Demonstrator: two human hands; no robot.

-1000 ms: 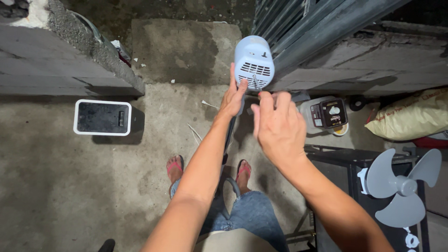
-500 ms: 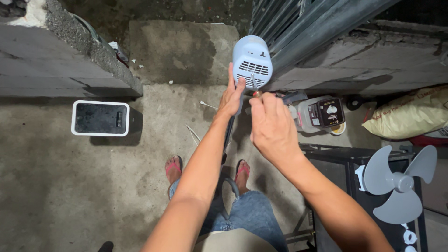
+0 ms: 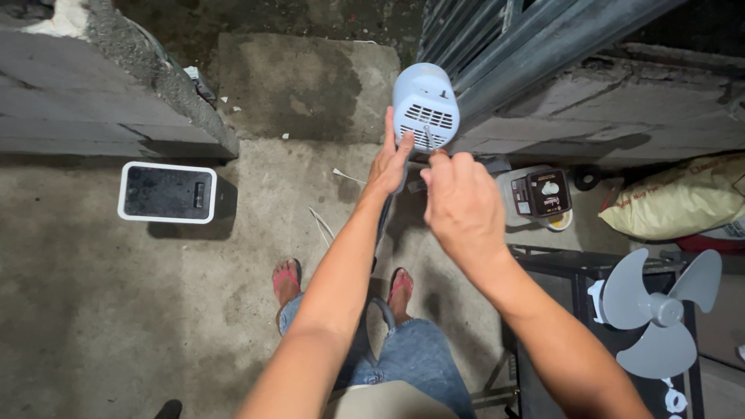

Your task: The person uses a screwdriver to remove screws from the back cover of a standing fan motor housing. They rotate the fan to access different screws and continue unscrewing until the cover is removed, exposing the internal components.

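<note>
Since a second ago the right hand [image 3: 459, 203] has closed in from just below the pale blue fan motor housing [image 3: 424, 106] toward its vented back, and the thin screwdriver [image 3: 427, 138] pinched in its curled fingers now touches the grille. The left hand [image 3: 389, 161] stays where it was, fingers spread flat against the housing's lower left side, forearm stretched forward. The housing stands raised above the concrete floor [image 3: 116, 310], beside the grey metal gate [image 3: 512, 46].

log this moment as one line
left hand: steadying fan motor housing | right hand: holding thin tool to vents | fan blade: lying apart, right
</note>
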